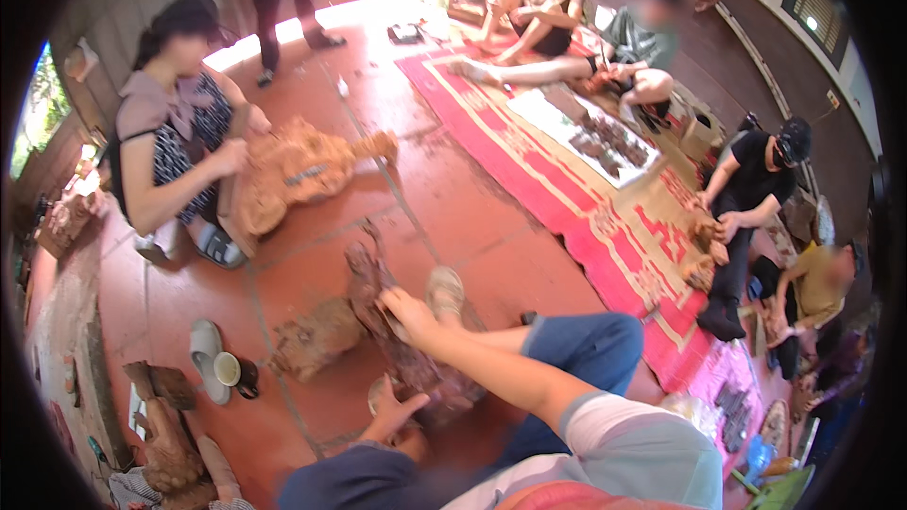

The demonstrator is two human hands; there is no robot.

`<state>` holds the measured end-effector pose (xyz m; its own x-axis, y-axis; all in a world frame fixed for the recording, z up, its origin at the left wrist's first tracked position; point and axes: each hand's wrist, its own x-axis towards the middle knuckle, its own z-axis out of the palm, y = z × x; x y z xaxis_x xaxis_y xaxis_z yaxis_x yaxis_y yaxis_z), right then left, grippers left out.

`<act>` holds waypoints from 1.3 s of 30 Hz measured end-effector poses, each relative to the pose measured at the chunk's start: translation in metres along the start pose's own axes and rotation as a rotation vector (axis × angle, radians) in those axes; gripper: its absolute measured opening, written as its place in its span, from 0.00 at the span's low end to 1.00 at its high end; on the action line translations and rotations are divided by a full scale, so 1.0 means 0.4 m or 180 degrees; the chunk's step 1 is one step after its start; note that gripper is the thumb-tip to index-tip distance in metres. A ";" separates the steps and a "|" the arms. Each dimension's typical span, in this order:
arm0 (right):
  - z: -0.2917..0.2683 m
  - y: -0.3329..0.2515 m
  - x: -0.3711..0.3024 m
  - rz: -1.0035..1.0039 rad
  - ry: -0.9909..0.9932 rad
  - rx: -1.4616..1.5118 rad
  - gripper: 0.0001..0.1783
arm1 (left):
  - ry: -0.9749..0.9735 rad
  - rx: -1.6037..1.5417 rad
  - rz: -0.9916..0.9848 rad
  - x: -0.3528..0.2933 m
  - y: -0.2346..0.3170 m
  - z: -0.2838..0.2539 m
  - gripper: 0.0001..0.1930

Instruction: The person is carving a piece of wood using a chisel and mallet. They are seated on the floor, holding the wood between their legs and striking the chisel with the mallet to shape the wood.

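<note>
A dark reddish-brown wood carving (364, 288), long and knobbly with a thin branching tip, stands tilted between my legs. Across its middle lies my right hand (408, 317), fingers closed; any small tool in them is too small to make out. Lower down, my left hand (393, 416) grips the carving's near end, thumb stretched along it and part of the fingers hidden. Just left of the carving, a lighter brown lump of carved wood (318, 335) rests on the tiles.
A grey slipper (205, 349) and dark mug (241, 376) stand at left, near more carved wood (170, 453). Across from me, a person works over a large orange-brown carving (302, 175). Several people sit along a red patterned mat (567, 198) holding a white tray (557, 123).
</note>
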<state>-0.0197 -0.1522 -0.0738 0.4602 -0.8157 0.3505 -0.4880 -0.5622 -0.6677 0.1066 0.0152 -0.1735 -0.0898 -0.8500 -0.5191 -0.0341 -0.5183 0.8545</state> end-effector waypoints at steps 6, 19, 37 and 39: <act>-0.034 -0.001 0.037 0.0013 0.0448 0.0458 0.06 | -0.0143 0.0397 0.0224 -0.032 0.091 0.000 0.65; -0.020 0.006 0.034 -0.0021 0.0389 0.0081 0.06 | -0.0187 0.0344 0.0484 -0.026 0.073 -0.002 0.63; -0.031 0.027 0.038 -0.0126 0.0036 0.0325 0.07 | 0.0004 0.0622 0.0358 0.041 -0.068 -0.016 0.60; -0.030 0.039 0.046 -0.0168 0.0131 0.0437 0.09 | -0.0003 0.0746 0.0426 0.044 -0.068 -0.015 0.59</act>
<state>-0.0278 -0.1777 -0.0699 0.4504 -0.7920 0.4121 -0.3565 -0.5828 -0.7303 0.1119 0.0139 -0.2060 -0.1100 -0.9093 -0.4013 -0.2513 -0.3652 0.8964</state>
